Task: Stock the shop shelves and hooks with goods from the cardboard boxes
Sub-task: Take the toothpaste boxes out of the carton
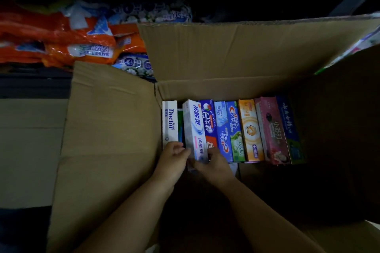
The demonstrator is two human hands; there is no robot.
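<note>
Hands [195,160] grip white toothpaste carton [193,129] from either side.

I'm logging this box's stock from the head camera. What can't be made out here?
- Green carton: wedged behind the white-blue carton, its label hidden.
- Box floor, near half: in shadow.
- Near end of the white-blue carton: covered by the left hand and right hand.

An open cardboard box [115,129] with its flaps spread holds a row of toothpaste cartons [232,129] standing side by side along its far wall. Beyond the box, orange bags [57,41] and blue-and-white packs [135,63] lie heaped on a dark surface.
</note>
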